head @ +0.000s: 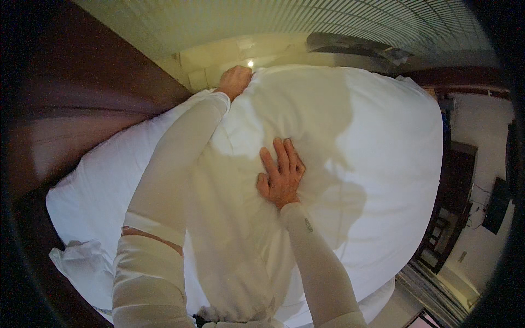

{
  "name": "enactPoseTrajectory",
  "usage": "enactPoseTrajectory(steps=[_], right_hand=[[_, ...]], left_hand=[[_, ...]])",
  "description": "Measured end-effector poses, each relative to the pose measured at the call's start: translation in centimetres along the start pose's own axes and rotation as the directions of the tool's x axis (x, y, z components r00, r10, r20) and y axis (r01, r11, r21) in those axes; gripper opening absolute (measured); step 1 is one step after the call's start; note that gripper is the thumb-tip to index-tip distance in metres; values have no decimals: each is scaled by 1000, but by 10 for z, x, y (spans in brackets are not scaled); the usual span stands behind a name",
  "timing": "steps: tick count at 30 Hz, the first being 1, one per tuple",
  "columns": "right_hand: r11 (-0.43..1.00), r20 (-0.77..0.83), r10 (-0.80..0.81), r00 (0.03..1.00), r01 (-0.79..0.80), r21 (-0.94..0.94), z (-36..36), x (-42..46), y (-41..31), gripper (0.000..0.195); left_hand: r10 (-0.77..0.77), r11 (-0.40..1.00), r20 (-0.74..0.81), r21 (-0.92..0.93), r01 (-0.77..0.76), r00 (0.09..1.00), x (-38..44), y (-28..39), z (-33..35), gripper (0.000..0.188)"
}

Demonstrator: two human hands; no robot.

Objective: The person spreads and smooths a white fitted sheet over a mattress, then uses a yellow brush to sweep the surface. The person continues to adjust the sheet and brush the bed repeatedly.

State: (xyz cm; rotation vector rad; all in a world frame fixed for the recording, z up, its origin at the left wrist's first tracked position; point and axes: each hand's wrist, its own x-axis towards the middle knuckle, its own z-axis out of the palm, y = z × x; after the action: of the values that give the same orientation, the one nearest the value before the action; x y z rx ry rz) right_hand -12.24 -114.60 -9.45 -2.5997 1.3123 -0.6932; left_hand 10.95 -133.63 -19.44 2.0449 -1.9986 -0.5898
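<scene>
A white bed cover (389,164) lies over the bed before me, with soft wrinkles and my shadow on it. My left hand (236,81) is at the cover's far edge, fingers curled down; whether it grips the fabric there cannot be told, as its fingertips are hidden. Nearer the middle, my right hand (283,176) presses flat on the cover with its fingers somewhat spread and nothing held. Both arms wear light sleeves.
A dark red-brown headboard or panel (119,74) borders the bed on the left. Beyond the far edge hangs a slatted blind or curtain (348,16). At the right stand a dark wooden chair (437,229) and a wall-mounted screen (495,205).
</scene>
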Motion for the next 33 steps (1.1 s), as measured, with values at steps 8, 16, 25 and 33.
enactPoseTrajectory(steps=[8, 16, 25, 33], right_hand=[[1000, -34, 7, 999, -7, -5, 7, -10, 6, 52], [998, 18, -2, 1000, 3, -56, -11, 6, 7, 61], [999, 17, -1, 1000, 2, -55, -5, 5, 8, 58], [996, 94, 54, 994, -47, -75, -9, 10, -15, 54]], left_hand=[[366, 925, -340, 232, -300, 866, -30, 29, -39, 13], [38, 986, -520, -119, -117, 853, -67, 89, -170, 31], [267, 960, -407, 34, -278, 873, -255, 93, -170, 60], [102, 992, -381, 108, -65, 919, -276, 4, -97, 65]])
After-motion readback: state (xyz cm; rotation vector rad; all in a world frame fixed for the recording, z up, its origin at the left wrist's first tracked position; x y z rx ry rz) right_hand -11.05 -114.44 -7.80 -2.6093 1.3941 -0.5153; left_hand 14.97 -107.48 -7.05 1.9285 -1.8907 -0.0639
